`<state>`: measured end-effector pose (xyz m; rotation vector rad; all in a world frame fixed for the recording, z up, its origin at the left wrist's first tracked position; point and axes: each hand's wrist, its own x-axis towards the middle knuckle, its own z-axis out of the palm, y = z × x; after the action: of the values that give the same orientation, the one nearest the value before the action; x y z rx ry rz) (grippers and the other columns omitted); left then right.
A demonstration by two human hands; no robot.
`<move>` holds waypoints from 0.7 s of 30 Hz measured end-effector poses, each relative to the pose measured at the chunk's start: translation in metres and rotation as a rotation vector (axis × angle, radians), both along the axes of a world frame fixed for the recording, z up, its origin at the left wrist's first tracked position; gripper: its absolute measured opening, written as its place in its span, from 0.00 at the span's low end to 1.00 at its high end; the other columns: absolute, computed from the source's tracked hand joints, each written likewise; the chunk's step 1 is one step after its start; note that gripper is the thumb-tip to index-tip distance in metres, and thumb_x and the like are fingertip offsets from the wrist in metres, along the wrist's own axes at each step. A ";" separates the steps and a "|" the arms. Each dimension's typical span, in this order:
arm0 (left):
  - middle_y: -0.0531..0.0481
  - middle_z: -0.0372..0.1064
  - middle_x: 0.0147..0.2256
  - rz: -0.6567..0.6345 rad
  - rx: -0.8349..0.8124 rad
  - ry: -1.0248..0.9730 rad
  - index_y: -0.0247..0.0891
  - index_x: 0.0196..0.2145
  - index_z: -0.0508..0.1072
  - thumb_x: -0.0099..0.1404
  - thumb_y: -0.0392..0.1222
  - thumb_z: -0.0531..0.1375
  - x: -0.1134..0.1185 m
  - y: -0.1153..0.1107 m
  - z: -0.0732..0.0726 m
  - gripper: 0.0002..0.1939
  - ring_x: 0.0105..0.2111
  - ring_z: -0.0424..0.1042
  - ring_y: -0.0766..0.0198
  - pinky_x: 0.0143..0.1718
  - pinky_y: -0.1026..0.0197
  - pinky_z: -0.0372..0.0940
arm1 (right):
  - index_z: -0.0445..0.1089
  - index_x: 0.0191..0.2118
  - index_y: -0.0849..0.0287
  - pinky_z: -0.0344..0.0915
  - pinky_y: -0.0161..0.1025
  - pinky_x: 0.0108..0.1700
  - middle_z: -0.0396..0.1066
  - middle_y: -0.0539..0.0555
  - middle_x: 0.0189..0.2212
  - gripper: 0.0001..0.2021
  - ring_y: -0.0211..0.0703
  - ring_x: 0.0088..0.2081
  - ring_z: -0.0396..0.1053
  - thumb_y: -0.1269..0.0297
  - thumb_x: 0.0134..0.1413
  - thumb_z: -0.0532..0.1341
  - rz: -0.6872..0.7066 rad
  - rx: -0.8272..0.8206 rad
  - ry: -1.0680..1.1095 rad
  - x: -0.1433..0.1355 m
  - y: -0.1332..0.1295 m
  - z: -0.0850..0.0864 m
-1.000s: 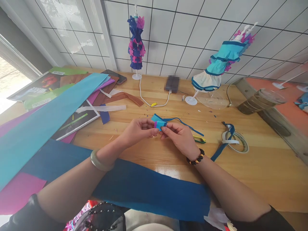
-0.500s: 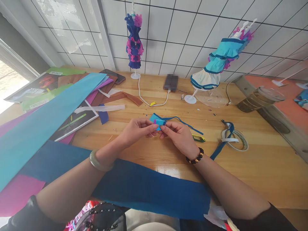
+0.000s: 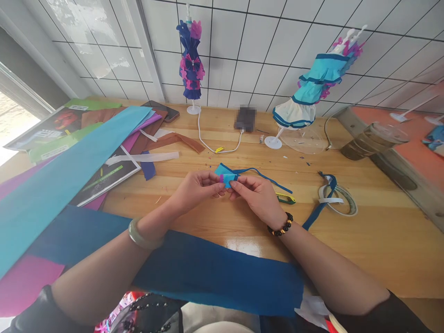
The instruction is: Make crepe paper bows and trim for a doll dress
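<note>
Between my fingertips is a small light-blue crepe paper piece [image 3: 228, 180] with a purple bit at its left end and a dark-blue edge at its right. My left hand [image 3: 203, 185] pinches its left end, and my right hand [image 3: 255, 190] pinches the right end between thumb and finger. Just behind it on the table lies another light-blue paper piece [image 3: 221, 169] with a dark-blue edge. A narrow dark-blue strip [image 3: 268, 178] runs off to the right beyond my right hand. A yellow-green cutter [image 3: 286, 199] lies beside that hand, partly hidden by it.
Long light-blue [image 3: 79, 148] and dark-blue [image 3: 215, 268] paper sheets lie left and in front. Two doll stands wear a navy-pink dress [image 3: 192, 64] and a blue-white dress [image 3: 308, 92]. A tape roll [image 3: 352, 206] and a cup of brown drink [image 3: 371, 142] are at right.
The view has shifted very slightly. My left fingers have moved a little on the light-blue piece, and its purple end sits slightly farther left. Both hands keep their pinch.
</note>
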<state>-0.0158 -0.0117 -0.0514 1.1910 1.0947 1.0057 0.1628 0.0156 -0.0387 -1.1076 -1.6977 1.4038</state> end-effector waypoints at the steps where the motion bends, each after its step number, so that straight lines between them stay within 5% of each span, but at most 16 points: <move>1: 0.48 0.73 0.29 0.002 -0.002 -0.005 0.33 0.33 0.72 0.52 0.48 0.63 0.000 0.000 0.001 0.15 0.28 0.71 0.67 0.35 0.62 0.66 | 0.70 0.26 0.61 0.65 0.35 0.31 0.71 0.50 0.20 0.12 0.37 0.24 0.68 0.57 0.49 0.60 0.001 0.004 0.000 0.000 0.000 0.000; 10: 0.48 0.73 0.29 0.011 0.009 -0.040 0.33 0.33 0.69 0.53 0.47 0.63 0.002 0.001 0.000 0.15 0.30 0.72 0.64 0.36 0.59 0.67 | 0.72 0.27 0.61 0.66 0.36 0.31 0.71 0.50 0.20 0.13 0.38 0.24 0.68 0.55 0.48 0.61 0.013 0.005 0.013 0.000 0.001 0.001; 16: 0.47 0.73 0.29 0.039 0.009 -0.037 0.33 0.33 0.69 0.52 0.47 0.63 0.001 0.001 0.000 0.15 0.29 0.71 0.64 0.36 0.58 0.67 | 0.73 0.36 0.59 0.68 0.37 0.35 0.73 0.49 0.25 0.12 0.36 0.26 0.69 0.59 0.46 0.63 0.069 -0.089 0.147 0.001 0.002 -0.002; 21: 0.48 0.73 0.29 0.036 0.007 -0.062 0.34 0.33 0.69 0.52 0.46 0.63 0.001 0.001 0.000 0.15 0.28 0.71 0.65 0.35 0.59 0.67 | 0.71 0.32 0.61 0.68 0.37 0.34 0.72 0.49 0.23 0.10 0.35 0.25 0.70 0.61 0.42 0.65 0.017 -0.202 0.212 0.001 0.002 -0.005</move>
<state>-0.0148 -0.0106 -0.0515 1.1415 1.0680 1.0680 0.1633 0.0179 -0.0440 -1.0117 -1.4433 1.6696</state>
